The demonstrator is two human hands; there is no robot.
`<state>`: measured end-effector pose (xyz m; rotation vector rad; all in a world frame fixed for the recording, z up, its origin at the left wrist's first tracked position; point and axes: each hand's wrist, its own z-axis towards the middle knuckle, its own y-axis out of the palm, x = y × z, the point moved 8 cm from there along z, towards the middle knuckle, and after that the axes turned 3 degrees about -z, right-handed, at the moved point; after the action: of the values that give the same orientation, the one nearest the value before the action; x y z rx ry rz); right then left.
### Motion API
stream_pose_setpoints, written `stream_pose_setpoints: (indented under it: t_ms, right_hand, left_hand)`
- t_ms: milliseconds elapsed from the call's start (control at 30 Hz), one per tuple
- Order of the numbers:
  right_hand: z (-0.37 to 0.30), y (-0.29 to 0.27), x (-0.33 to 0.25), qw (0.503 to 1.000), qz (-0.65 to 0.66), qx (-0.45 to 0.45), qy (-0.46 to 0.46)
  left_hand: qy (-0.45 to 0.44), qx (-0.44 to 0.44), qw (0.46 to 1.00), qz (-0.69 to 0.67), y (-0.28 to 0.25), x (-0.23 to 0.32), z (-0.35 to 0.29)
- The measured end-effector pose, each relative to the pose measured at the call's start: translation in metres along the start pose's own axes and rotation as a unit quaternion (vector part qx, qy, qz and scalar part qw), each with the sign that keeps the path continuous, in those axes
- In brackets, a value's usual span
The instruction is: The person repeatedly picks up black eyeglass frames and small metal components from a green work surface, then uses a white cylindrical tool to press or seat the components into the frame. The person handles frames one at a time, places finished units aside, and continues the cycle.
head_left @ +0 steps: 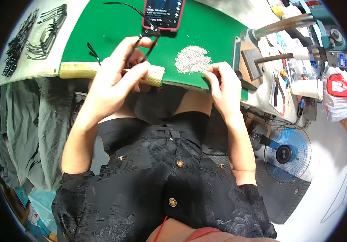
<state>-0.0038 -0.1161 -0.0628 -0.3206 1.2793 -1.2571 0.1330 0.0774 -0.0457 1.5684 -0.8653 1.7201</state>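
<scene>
Black eyeglasses [153, 32] are gripped in my left hand [115, 80], its thumb and fingers closed around the front of the frame. One temple arm stretches up and away to the left; the tip of the other shows past the back of the hand. At the right, beside a heap of tiny silvery parts [191, 59], my right hand [226, 90] is closed in a pinch at the edge of the green mat [97, 26]. Whatever lies between those fingertips is too small to make out. Under my left hand runs a yellowish ribbed strip [76, 70] along the table edge.
A phone [163, 16] with a red case lies at the far side. Dark eyeglass parts [48, 32] are bunched at far left. On the right stand a bench press [298, 24], pliers [278, 90] and a white cup [308, 88]. A fan [288, 153] is below.
</scene>
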Motion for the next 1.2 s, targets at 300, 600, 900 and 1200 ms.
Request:
stream_pose_setpoints:
  t_ms: [300, 600, 900, 1200]
  right_hand:
    - [0.000, -0.006, 0.011, 0.997, 0.046, -0.052, -0.027]
    - [0.002, -0.002, 0.008, 0.998, 0.039, -0.044, -0.033]
    - [0.003, 0.001, 0.002, 0.997, -0.011, -0.026, -0.074]
    - [-0.002, 0.001, 0.004, 0.999, 0.026, -0.018, -0.033]
  left_hand:
    - [0.004, -0.004, 1.000, -0.016, 0.003, -0.003, -0.001]
    - [0.006, -0.008, 1.000, -0.018, 0.007, 0.000, -0.003]
    - [-0.007, -0.007, 1.000, -0.028, 0.007, -0.004, -0.004]
    - [-0.020, 0.003, 1.000, -0.023, 0.007, 0.000, -0.007]
